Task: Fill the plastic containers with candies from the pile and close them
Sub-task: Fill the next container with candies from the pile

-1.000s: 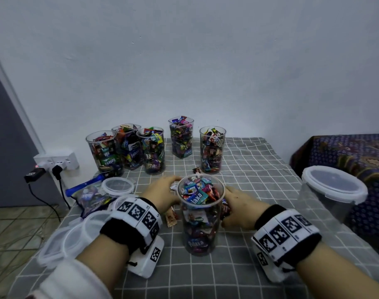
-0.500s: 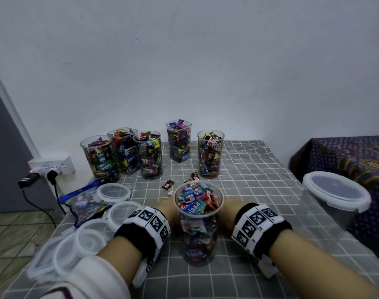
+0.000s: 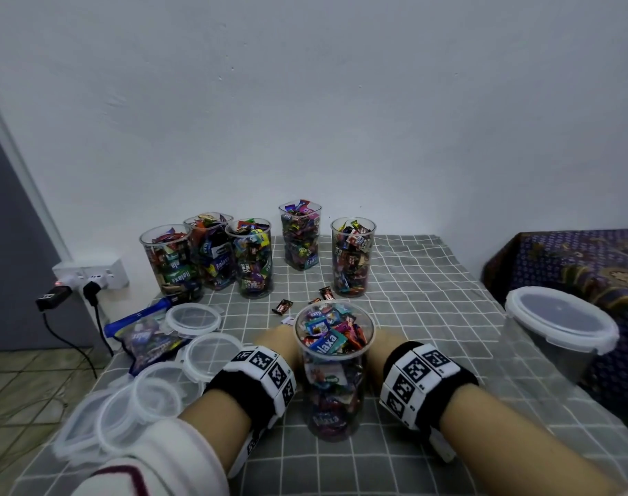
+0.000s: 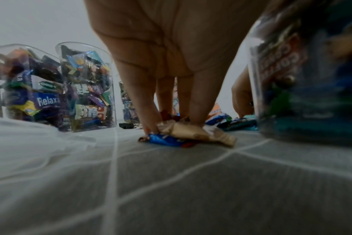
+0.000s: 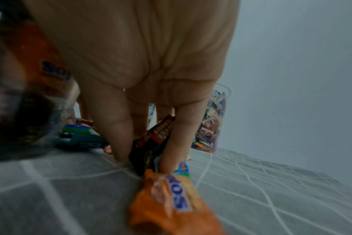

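Behind the jar (image 3: pixel 332 388), your left hand (image 4: pixel 171 47) and right hand (image 5: pixel 141 55) are clamping fingers (image 4: pixel 201 98) on candies (image 4: pixel 191 132); next, you are probably needing to lift them in.

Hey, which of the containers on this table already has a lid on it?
The big tub at the far right: its white lid is on, while all six candy cups stand open.

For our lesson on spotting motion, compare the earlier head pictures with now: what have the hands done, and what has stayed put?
Both hands drew inward, close behind the near candy container. The left hand and right hand now have fingertips down among loose candies, gathering them; whether any is pinched is unclear. The five filled containers at the back and the lids stayed put.
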Demonstrator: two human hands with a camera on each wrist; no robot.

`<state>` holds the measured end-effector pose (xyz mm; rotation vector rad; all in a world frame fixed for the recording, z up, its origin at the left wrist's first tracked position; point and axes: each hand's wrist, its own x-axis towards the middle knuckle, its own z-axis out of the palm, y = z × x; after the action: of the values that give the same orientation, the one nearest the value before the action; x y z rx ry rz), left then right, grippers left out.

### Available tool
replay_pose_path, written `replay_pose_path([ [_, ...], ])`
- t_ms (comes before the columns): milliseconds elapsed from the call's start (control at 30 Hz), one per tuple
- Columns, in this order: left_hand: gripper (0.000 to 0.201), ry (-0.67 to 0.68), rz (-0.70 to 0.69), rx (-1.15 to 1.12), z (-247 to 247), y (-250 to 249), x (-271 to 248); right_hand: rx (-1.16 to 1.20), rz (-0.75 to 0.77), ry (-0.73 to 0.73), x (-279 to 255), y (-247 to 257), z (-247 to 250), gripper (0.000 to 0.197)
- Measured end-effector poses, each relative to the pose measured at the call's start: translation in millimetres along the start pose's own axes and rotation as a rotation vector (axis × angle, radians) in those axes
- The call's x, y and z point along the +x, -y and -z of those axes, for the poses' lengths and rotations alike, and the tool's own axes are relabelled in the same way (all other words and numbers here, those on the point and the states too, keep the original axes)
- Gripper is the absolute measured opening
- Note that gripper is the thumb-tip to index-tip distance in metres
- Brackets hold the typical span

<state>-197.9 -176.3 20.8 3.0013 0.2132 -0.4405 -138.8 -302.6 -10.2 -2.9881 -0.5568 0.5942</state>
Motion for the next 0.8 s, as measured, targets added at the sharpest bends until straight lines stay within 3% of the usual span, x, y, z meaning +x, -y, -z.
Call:
replay_pose_path([
  [133, 0.04, -0.008, -0.071, -0.128, -18.6, 16.9, 38.4, 0.004, -0.009, -0.034, 7.3, -1.5, -5.7, 0.031],
  [333, 0.029, -0.092, -0.138, -0.059, -23.3, 26.3, 47.2, 0.135, 0.025, -0.161, 7.6, -20.7, -7.1, 0.016],
  [600, 0.028, -0.162, -0.107, -0.072, -27.0, 28.1, 49.7, 0.386, 0.166, -0.55, -18.3, -38.1, 14.5, 0.014],
  [700, 0.026, -0.168, -0.086, -0.125, -29.3, 29.3, 54.1, 0.495, 0.286, -0.728, -37.6, -32.5, 31.2, 0.005],
  [800, 0.026, -0.194, -0.099, -0.119, -31.6, 30.5, 55.7, 0.538, 0.418, -0.812, -54.9, -20.7, 40.7, 0.006],
])
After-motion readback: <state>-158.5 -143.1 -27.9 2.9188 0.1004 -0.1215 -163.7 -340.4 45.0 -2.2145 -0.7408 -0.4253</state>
